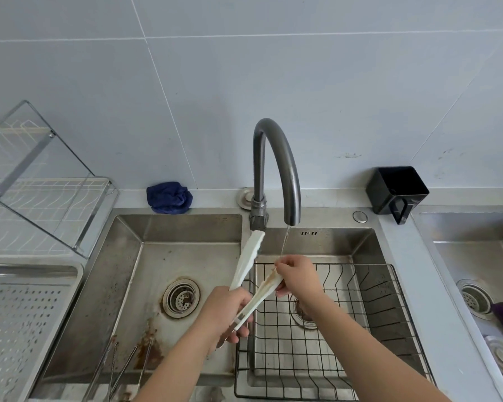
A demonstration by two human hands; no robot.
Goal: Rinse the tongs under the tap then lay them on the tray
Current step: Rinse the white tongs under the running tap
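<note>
The white tongs (246,265) splay in a V over the sink (186,227), one stained arm under the thin stream from the tap (285,161); the left hand (225,313) has its grip clamped round their hinge end; the right hand (298,275) pinches that arm's tip. The perforated tray (29,269) lies well apart at left.

White tongs (246,261), dark grey tap (276,169), navy cloth (169,197).

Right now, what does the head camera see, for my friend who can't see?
Two hands hold white tongs open under a thin stream from the tap: the left hand grips the hinge end, the right hand pinches one stained arm.
</note>
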